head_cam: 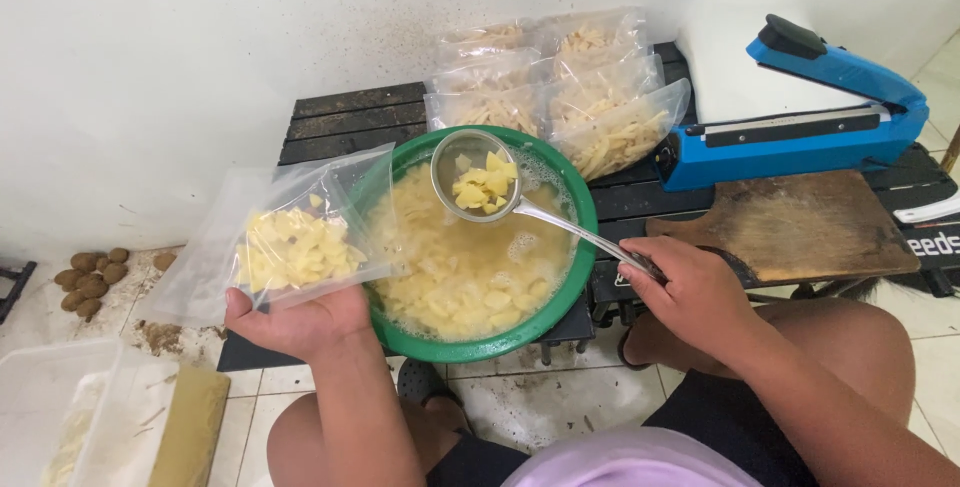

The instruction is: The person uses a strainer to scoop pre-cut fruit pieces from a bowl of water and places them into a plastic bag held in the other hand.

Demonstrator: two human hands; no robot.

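My left hand holds a clear plastic bag partly filled with pale yellow potato pieces, its mouth turned toward the bowl. My right hand grips the handle of a metal strainer ladle, which carries a small heap of yellow pieces above the bowl. The green bowl sits on a low black slatted table and holds foamy water with many cut potato pieces.
Several filled clear bags lie behind the bowl. A blue heat sealer stands at right above a wooden board. Small brown potatoes lie on the floor at left, beside a white container.
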